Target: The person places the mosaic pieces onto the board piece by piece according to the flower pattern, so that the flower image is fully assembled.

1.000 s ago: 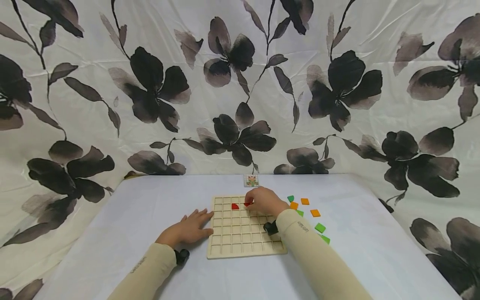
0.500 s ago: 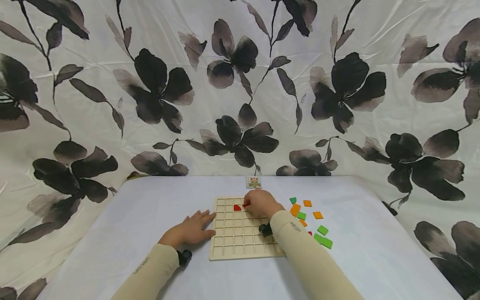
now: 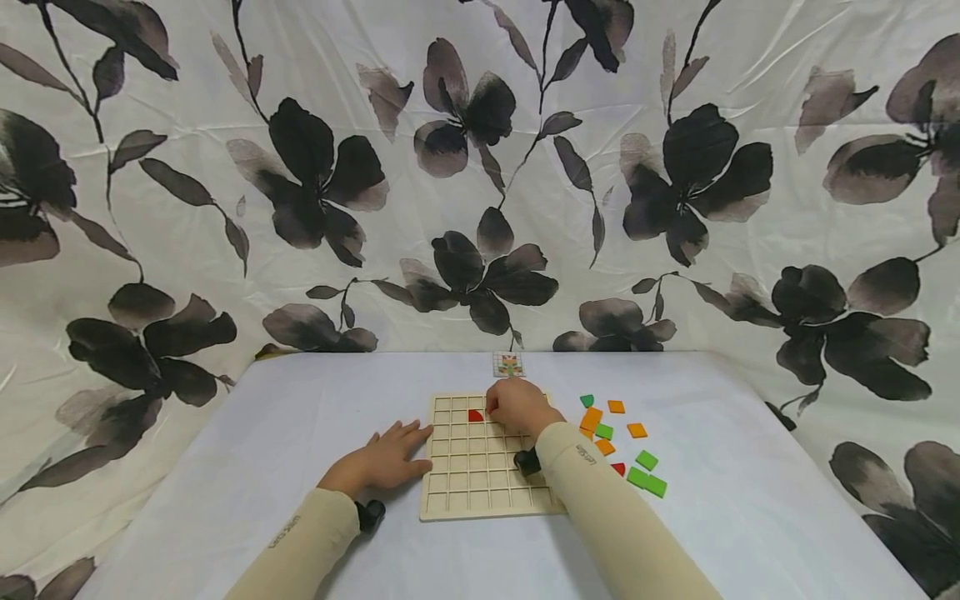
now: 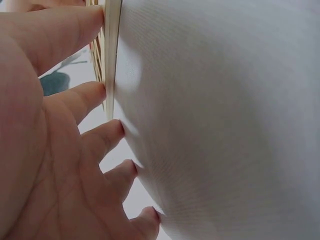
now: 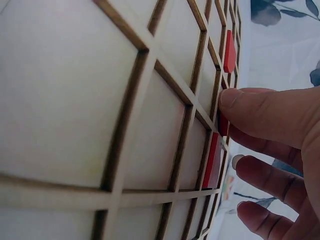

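A pale wooden grid board (image 3: 457, 483) lies on the white table. My left hand (image 3: 384, 460) rests at its left side with the fingers spread; in the left wrist view the thumb and a fingertip (image 4: 95, 90) touch the board's edge. My right hand (image 3: 521, 407) is over the board's far rows, its thumb and finger pinching a small red tile (image 5: 223, 125) down at a grid cell. That tile is mostly covered by the thumb. A red quarter-round tile (image 3: 476, 415) sits in a cell to its left. The right wrist view shows another red tile (image 5: 212, 162) close by.
Right of the board lie several loose tiles: orange tiles (image 3: 637, 430), green tiles (image 3: 647, 459), a dark green tile (image 3: 587, 401) and a red tile (image 3: 618, 468). A small patterned card (image 3: 507, 364) lies at the table's far edge. Floral cloth (image 3: 465, 167) hangs behind.
My right hand has shifted slightly left and lower over the board, and the red tile at its fingertips is now hidden in the head view. The left hand stays at the board's edge.
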The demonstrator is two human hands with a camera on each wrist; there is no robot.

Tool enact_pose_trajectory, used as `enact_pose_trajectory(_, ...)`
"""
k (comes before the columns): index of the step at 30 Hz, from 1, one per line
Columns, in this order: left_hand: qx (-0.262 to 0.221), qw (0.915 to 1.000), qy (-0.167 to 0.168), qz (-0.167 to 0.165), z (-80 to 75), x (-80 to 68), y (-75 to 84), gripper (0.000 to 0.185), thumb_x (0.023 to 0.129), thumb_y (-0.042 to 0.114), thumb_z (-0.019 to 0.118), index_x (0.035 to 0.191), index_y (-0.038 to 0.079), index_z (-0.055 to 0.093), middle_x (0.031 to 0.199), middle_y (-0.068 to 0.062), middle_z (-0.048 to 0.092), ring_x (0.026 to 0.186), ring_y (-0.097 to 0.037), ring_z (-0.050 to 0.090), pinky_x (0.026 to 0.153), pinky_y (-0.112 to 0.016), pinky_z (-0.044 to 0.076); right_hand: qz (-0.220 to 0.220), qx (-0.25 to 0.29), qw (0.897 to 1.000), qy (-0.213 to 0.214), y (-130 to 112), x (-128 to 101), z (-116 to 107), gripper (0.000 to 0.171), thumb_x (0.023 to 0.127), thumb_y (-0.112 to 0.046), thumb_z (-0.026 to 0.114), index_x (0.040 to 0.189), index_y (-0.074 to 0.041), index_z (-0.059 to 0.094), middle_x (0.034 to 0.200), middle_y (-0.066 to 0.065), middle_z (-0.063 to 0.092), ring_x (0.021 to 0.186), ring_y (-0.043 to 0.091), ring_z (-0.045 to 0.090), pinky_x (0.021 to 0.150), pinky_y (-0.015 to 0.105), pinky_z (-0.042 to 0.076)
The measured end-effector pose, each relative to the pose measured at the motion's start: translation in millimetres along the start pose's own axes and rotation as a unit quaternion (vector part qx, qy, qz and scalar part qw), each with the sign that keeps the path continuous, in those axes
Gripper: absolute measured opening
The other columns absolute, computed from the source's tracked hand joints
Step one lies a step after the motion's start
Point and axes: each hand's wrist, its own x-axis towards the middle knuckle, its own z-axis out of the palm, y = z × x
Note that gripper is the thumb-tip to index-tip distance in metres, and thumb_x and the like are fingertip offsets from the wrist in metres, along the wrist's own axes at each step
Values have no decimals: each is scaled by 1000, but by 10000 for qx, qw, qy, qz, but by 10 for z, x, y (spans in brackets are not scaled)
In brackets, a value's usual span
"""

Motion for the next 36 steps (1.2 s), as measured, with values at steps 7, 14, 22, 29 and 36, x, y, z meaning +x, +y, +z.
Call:
enact_pose_trajectory(7,9,10000,-9,-39,1,-1,14,66,94,42,57,150,15,37,158,-14,30,147,-43,19,114,-68,14,-27,172,9998,25,5,-16,-12,10,88,-14,70,82,-19,76,84,-8,71,74,8,57,71,28,51)
enact_pose_trajectory(14,4,9999,-46,-90,-6,-8,33,66,94,42,58,150,15,37,158,-14,30,147,-43,18,114,-68,13,-91,150,9997,-169,60,-73,-73,9,91,-17,68,91,-18,76,92,-7,72,80,10,60,79,30,52)
enact_pose_trajectory(22,26,10000,-82,-46,-33,-21,34,66,95,42,57,150,14,36,158,-15,29,147,-44,18,114,-68,14,-170,49,9998,-93,249,-224,-283,11,92,-15,66,99,-14,75,98,-2,73,90,15,65,84,34,54)
enact_pose_trajectory(29,-38,10000,-63,58,-54,-29,31,65,95,40,57,149,11,37,157,-18,30,146,-46,19,113,-70,14,-74,62,9999,-138,422,-412,-483,14,91,-13,67,103,-11,74,103,0,73,97,18,66,86,36,53)
enact_pose_trajectory(36,-25,10000,-34,78,-26,-3,23,65,94,41,57,149,11,37,157,-18,30,146,-46,19,113,-70,14,188,11,9989,-419,588,-602,-592,15,91,-14,67,104,-12,74,103,-1,72,85,13,61,81,33,53)
